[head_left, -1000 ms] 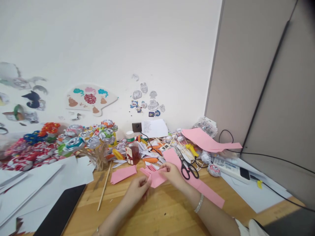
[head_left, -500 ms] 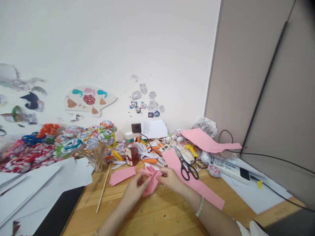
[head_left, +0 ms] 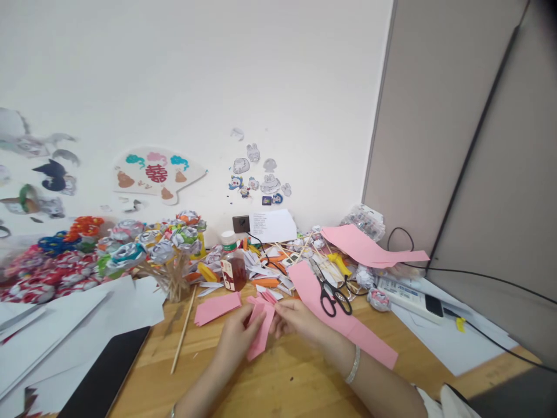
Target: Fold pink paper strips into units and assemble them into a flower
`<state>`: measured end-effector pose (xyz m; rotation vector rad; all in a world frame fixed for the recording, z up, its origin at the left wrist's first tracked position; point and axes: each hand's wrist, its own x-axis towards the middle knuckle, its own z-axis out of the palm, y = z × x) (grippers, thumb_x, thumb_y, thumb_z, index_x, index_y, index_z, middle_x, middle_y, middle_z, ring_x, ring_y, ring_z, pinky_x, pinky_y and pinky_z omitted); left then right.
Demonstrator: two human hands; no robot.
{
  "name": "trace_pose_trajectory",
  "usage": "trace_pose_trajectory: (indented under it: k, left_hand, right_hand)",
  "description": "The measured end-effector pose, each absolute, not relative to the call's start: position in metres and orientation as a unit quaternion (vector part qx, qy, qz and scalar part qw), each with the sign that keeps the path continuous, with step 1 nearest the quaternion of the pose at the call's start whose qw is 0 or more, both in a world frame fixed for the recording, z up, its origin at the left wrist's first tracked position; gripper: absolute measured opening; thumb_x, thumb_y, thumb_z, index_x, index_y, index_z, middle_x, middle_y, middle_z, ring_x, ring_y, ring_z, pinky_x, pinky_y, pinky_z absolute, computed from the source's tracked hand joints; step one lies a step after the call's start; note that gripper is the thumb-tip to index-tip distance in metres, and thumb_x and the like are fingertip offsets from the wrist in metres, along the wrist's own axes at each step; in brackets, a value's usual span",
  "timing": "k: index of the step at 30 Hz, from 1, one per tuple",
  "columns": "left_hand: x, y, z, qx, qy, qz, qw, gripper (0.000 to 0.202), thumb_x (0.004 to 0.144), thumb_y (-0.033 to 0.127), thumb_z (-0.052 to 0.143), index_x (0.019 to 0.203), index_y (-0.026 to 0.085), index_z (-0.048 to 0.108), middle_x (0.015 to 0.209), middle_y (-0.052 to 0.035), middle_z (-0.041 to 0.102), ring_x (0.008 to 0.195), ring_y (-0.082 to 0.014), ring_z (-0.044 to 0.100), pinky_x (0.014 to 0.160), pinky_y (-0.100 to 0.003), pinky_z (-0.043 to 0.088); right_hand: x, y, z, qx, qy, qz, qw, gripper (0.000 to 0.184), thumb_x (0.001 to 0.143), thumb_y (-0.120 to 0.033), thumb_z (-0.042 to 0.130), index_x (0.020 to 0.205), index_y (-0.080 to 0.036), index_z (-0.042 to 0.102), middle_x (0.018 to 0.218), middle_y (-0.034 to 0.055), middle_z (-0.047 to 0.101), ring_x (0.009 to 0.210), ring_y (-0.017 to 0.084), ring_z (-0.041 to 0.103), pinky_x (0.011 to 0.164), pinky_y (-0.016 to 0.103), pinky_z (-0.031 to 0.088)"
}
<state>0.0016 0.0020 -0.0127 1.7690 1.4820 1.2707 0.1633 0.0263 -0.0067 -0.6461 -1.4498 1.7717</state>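
Note:
Pink paper (head_left: 261, 335) with several thin folds or layers at its far end is gripped by my left hand (head_left: 237, 337), thumb on top. My right hand (head_left: 297, 319) pinches the far right edge of the same paper, its fingertips closed near the layered part. Just beyond the left hand lies a small stack of pink paper pieces (head_left: 217, 307). Beside my right hand, black-handled scissors (head_left: 335, 300) rest on a long pink paper strip (head_left: 369, 342).
A bottle of dark red liquid (head_left: 234, 270) stands behind the hands, before a heap of paper scraps. A wooden stick (head_left: 183, 331), a black flat board (head_left: 107, 371) and paper flowers (head_left: 126, 255) are at left. Another pink sheet (head_left: 361, 247) and a glue gun (head_left: 339, 264) lie at right.
The pink paper has turned more upright, its near end swinging toward me and left. My right hand has shifted slightly left and down along its edge.

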Motion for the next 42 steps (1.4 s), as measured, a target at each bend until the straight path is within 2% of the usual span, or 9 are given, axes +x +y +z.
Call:
trace_pose_trajectory:
  k: [9, 14, 20, 27, 33, 36, 39, 42]
  left_hand:
    - [0.005, 0.001, -0.012, 0.626, 0.534, 0.490, 0.287, 0.033, 0.066, 0.048, 0.056, 0.060, 0.016, 0.054, 0.055, 0.0017, 0.051, 0.056, -0.0140, 0.045, 0.052, -0.022, 0.035]
    - [0.007, -0.002, -0.011, 0.644, 0.537, 0.477, 0.264, 0.032, 0.067, 0.045, 0.058, 0.056, 0.016, 0.052, 0.054, 0.0029, 0.049, 0.054, -0.0126, 0.044, 0.050, -0.021, 0.033]
    - [0.009, -0.003, -0.011, 0.638, 0.529, 0.484, 0.282, 0.035, 0.065, 0.050, 0.059, 0.057, 0.016, 0.052, 0.054, 0.0032, 0.048, 0.053, -0.0121, 0.043, 0.049, -0.020, 0.032]
    - [0.012, -0.006, -0.007, 0.619, 0.494, 0.488, 0.367, 0.040, 0.069, 0.054, 0.053, 0.061, 0.015, 0.056, 0.058, 0.0016, 0.053, 0.057, -0.0125, 0.045, 0.053, -0.021, 0.036]
    - [0.013, -0.006, -0.001, 0.500, 0.510, 0.473, 0.516, 0.050, 0.056, 0.065, 0.056, 0.057, 0.015, 0.049, 0.046, 0.0072, 0.039, 0.044, -0.0073, 0.034, 0.044, -0.019, 0.026]
    - [0.013, -0.007, 0.002, 0.498, 0.513, 0.456, 0.530, 0.050, 0.051, 0.063, 0.061, 0.053, 0.015, 0.047, 0.045, 0.0081, 0.037, 0.042, -0.0059, 0.032, 0.043, -0.018, 0.024]
    - [0.012, -0.007, 0.002, 0.513, 0.504, 0.438, 0.539, 0.048, 0.053, 0.061, 0.062, 0.054, 0.015, 0.049, 0.047, 0.0066, 0.042, 0.043, -0.0066, 0.036, 0.044, -0.019, 0.027]
    - [0.011, -0.006, 0.001, 0.511, 0.505, 0.435, 0.543, 0.048, 0.053, 0.060, 0.063, 0.052, 0.014, 0.049, 0.046, 0.0071, 0.041, 0.043, -0.0065, 0.035, 0.045, -0.020, 0.028]
  right_hand:
    - [0.162, 0.023, -0.010, -0.226, -0.530, 0.724, 0.380, 0.040, 0.067, -0.051, 0.062, 0.070, -0.012, 0.054, 0.059, -0.0004, 0.056, 0.046, 0.008, 0.051, 0.049, 0.022, 0.040]
    - [0.163, 0.025, -0.012, -0.265, -0.569, 0.685, 0.370, 0.036, 0.067, -0.048, 0.064, 0.073, -0.013, 0.055, 0.056, -0.0029, 0.054, 0.045, 0.007, 0.049, 0.048, 0.020, 0.037]
    - [0.161, 0.030, -0.018, -0.297, -0.601, 0.639, 0.376, 0.038, 0.061, -0.047, 0.068, 0.071, -0.013, 0.055, 0.055, -0.0039, 0.053, 0.046, 0.007, 0.049, 0.047, 0.020, 0.035]
    - [0.163, 0.035, -0.021, -0.326, -0.631, 0.579, 0.400, 0.036, 0.060, -0.046, 0.068, 0.068, -0.013, 0.055, 0.057, -0.0041, 0.051, 0.050, 0.007, 0.045, 0.049, 0.020, 0.034]
    - [0.163, 0.038, -0.024, -0.344, -0.676, 0.513, 0.401, 0.026, 0.062, -0.037, 0.067, 0.064, -0.014, 0.055, 0.057, -0.0036, 0.050, 0.052, 0.008, 0.043, 0.050, 0.021, 0.033]
    - [0.163, 0.038, -0.028, -0.363, -0.705, 0.459, 0.401, 0.022, 0.064, -0.035, 0.065, 0.063, -0.014, 0.057, 0.056, -0.0031, 0.051, 0.053, 0.009, 0.043, 0.051, 0.021, 0.032]
    - [0.162, 0.036, -0.029, -0.382, -0.722, 0.414, 0.403, 0.021, 0.066, -0.035, 0.063, 0.063, -0.015, 0.059, 0.056, -0.0027, 0.051, 0.053, 0.009, 0.043, 0.050, 0.021, 0.031]
    - [0.162, 0.033, -0.027, -0.386, -0.731, 0.396, 0.401, 0.020, 0.067, -0.035, 0.062, 0.065, -0.015, 0.061, 0.057, -0.0026, 0.052, 0.054, 0.010, 0.043, 0.051, 0.021, 0.031]
